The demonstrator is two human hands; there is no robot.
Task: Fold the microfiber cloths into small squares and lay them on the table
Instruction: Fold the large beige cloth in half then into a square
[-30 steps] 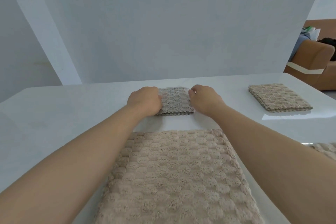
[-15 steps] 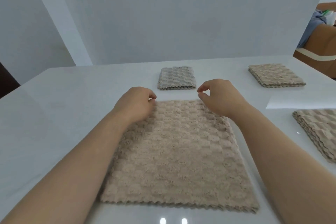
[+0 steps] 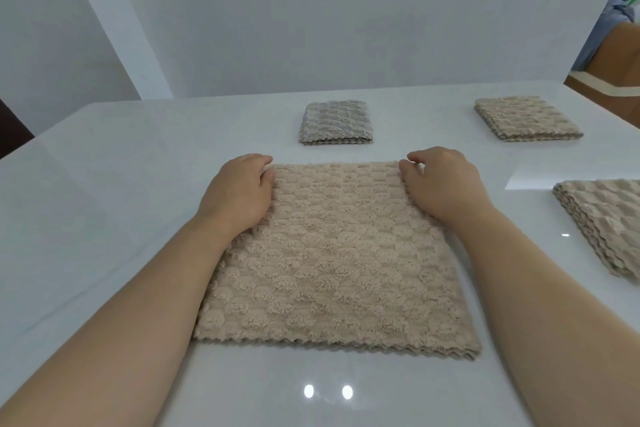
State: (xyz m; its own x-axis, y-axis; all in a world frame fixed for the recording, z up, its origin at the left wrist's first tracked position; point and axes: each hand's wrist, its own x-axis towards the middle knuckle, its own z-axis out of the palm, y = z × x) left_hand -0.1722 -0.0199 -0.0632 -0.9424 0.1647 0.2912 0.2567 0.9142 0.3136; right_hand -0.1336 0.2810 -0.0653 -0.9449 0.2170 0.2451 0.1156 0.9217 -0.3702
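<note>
Left hand (image 3: 239, 191) and right hand (image 3: 440, 184) each pinch a far corner of the beige cloth (image 3: 332, 263), flat on the counter (image 3: 104, 184); fold not yet made. Beyond: grey folded square (image 3: 336, 121) and beige folded square (image 3: 526, 118) done. Cloth stack (image 3: 602, 222) at right left to do.

We note a grey wall (image 3: 346, 10) at the rear; far right — a brown sofa (image 3: 620, 55) bearing blue fabric (image 3: 604, 31).

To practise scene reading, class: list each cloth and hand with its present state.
Large beige cloth: spread flat, not folded small.
Grey cloth: folded small square.
Far beige cloth: folded small.
Right beige pile: stacked, partly out of view.
Left hand: grips large cloth's far left corner.
Right hand: pinches its far right corner.
</note>
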